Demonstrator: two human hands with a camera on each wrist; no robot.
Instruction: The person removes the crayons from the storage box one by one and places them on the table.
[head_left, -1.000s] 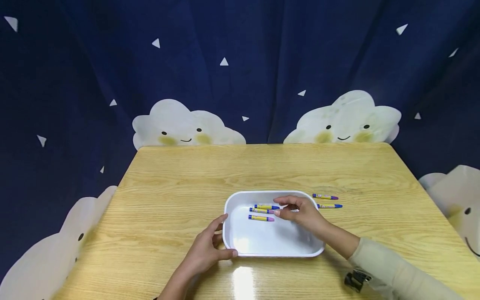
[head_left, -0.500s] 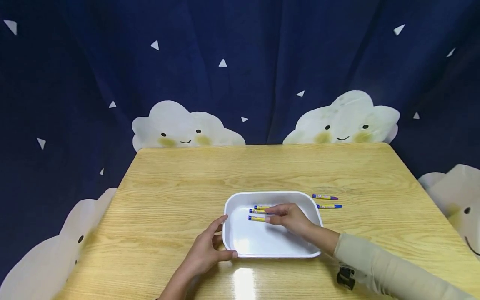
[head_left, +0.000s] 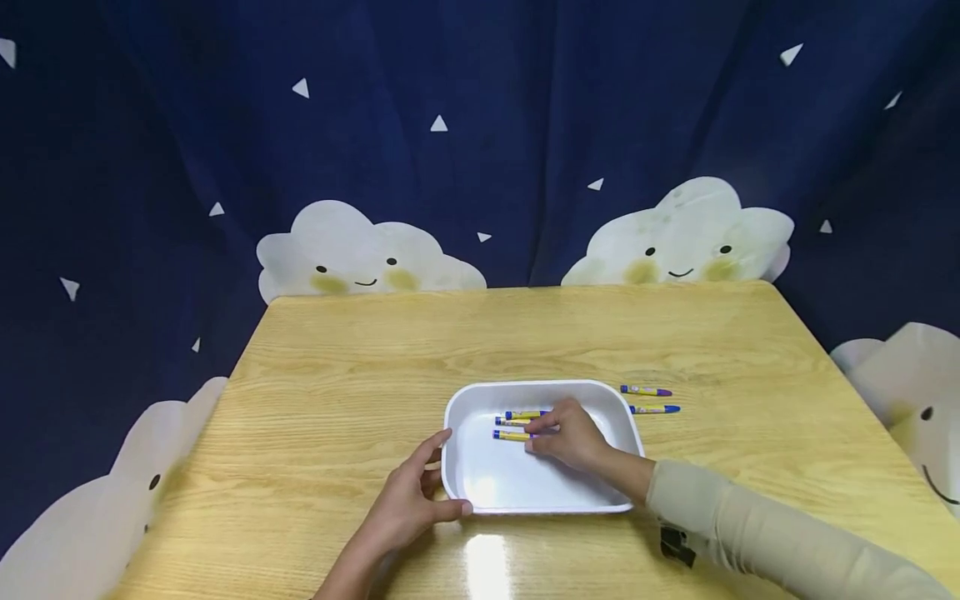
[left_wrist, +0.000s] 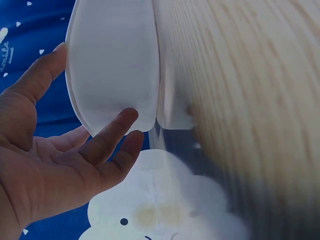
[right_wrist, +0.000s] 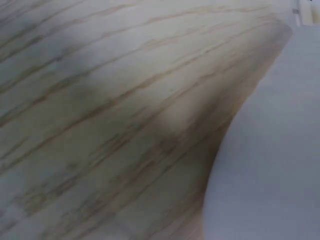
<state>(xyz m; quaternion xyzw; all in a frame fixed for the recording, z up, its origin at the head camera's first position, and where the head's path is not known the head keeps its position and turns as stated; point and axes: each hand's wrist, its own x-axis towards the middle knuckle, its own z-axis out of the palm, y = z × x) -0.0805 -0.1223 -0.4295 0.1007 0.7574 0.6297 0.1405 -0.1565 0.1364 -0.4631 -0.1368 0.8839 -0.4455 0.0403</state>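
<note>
A white tray point(head_left: 480, 510) stands on the table, with three yellow-wrapped crayons inside it. My left hand point(head_left: 408, 500) rests against the tray's left end, thumb at the near corner and fingers along the outer wall. In the left wrist view, the fingers of this hand point(left_wrist: 65, 155) touch the wall of the tray point(left_wrist: 115, 60). My right hand point(head_left: 573, 437) reaches into the tray. Its thumb and fingers pinch the right end of the nearest crayon point(head_left: 510, 435), hiding its tip. The middle crayon point(head_left: 510, 422) and the farthest crayon point(head_left: 522, 414) lie just beyond, partly covered.
Outside the tray's right end, a purple-tipped crayon point(head_left: 645, 390) and a blue-tipped crayon point(head_left: 656, 409) lie on the wooden table point(head_left: 337, 358). A dark blue curtain point(head_left: 510, 150) with clouds hangs behind. The right wrist view has the tray's outer wall point(right_wrist: 270, 150), with no hand visible.
My right hand has moved left and toward me, from the crayons' right ends onto the nearest crayon. The left hand stays at the tray's end.
</note>
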